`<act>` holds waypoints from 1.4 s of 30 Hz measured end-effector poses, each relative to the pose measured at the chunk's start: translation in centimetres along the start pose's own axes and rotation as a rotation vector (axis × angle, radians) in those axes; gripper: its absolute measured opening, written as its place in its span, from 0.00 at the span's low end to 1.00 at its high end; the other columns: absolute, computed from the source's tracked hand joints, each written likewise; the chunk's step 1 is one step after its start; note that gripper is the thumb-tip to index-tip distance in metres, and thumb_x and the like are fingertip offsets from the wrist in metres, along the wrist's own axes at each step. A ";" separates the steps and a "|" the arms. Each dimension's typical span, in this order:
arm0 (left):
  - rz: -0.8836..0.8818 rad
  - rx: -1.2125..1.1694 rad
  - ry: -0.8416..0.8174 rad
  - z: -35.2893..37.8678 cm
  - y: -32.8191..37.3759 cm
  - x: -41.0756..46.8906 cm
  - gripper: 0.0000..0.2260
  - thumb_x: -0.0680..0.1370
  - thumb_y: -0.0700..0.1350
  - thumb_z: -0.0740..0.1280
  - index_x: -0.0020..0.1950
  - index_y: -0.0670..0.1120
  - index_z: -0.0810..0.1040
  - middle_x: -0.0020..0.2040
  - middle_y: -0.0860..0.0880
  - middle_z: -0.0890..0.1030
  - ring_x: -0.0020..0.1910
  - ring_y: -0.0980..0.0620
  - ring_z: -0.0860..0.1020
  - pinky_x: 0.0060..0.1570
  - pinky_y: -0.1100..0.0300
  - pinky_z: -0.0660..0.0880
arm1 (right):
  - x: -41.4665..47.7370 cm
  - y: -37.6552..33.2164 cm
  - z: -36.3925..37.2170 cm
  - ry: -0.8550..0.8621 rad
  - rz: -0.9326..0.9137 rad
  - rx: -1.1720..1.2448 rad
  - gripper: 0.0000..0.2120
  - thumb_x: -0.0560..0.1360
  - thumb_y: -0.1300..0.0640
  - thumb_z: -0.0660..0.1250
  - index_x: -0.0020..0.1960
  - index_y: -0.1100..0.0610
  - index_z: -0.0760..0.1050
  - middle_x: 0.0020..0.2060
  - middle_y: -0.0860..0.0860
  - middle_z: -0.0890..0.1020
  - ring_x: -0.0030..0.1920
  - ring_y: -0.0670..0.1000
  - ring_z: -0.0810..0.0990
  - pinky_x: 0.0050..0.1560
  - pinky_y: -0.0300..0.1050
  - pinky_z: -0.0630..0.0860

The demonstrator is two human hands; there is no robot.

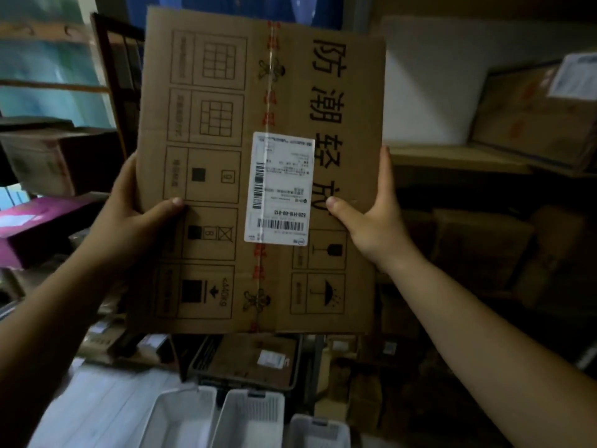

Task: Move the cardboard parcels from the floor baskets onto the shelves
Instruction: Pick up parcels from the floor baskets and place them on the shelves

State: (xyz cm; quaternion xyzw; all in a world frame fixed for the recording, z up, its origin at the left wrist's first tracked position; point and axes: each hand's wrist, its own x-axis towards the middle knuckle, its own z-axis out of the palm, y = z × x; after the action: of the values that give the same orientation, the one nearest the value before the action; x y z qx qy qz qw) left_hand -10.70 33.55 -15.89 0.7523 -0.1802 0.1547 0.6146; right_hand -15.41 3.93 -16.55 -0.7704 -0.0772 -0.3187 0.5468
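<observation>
Both forearms stretched forward from the bottom corners. Each hand was clamped on one side of a flat cardboard parcel [258, 92]. The left hand [129, 221] gripped the left edge, its thumb pressed on the printed front and its fingers hidden behind. The right hand [374, 227] gripped the right edge, its thumb on the front and a finger lying straight up along the edge. The parcel was held upright in the air at about chest height, above the floor and in front of the shelves. A white shipping label [279, 189] was stuck near the middle of its front, over a strip of tape.

Below the parcel, on the floor, stood three white baskets [252, 415] side by side. Just behind them was a dark crate [206, 354] with a smaller labelled box [255, 360] lying in it.

Further back on the right, a wooden shelf [452, 156] carried a brown box [529, 118] that stood tilted. More boxes sat in shadow on the level beneath. On the left lay a purple box [38, 221].
</observation>
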 end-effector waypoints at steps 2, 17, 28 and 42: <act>-0.035 0.031 -0.013 -2.9 -2.5 0.9 0.41 0.63 0.61 0.74 0.73 0.62 0.60 0.65 0.51 0.74 0.59 0.50 0.77 0.50 0.46 0.77 | 0.0 0.9 3.8 -0.015 0.055 -0.001 0.48 0.73 0.57 0.73 0.79 0.43 0.42 0.77 0.49 0.60 0.75 0.49 0.62 0.73 0.57 0.63; -0.357 0.198 -0.040 -2.9 -17.9 7.4 0.31 0.77 0.43 0.66 0.76 0.58 0.55 0.66 0.47 0.73 0.58 0.46 0.76 0.56 0.42 0.75 | 3.6 14.5 14.6 -0.118 0.408 0.042 0.48 0.74 0.60 0.72 0.79 0.43 0.41 0.66 0.41 0.65 0.62 0.41 0.65 0.61 0.42 0.66; -0.595 0.244 -0.174 0.5 -32.5 13.9 0.39 0.72 0.43 0.73 0.75 0.56 0.53 0.63 0.44 0.74 0.53 0.46 0.78 0.43 0.52 0.78 | 6.0 27.5 20.5 -0.082 0.691 -0.024 0.50 0.74 0.56 0.72 0.78 0.38 0.38 0.73 0.48 0.65 0.69 0.52 0.67 0.63 0.54 0.70; -0.693 0.284 -0.338 6.2 -62.7 10.6 0.31 0.76 0.41 0.68 0.74 0.55 0.57 0.50 0.52 0.77 0.42 0.53 0.78 0.40 0.56 0.76 | -4.5 54.1 32.0 -0.029 0.906 -0.051 0.49 0.74 0.58 0.72 0.78 0.40 0.39 0.72 0.50 0.67 0.69 0.55 0.69 0.60 0.54 0.72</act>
State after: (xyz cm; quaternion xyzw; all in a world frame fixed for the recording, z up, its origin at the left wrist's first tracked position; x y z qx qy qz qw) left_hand 27.68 37.85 -66.84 0.8606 0.0088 -0.1639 0.4820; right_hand 19.36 12.42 -68.44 -0.7442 0.2678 -0.0383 0.6108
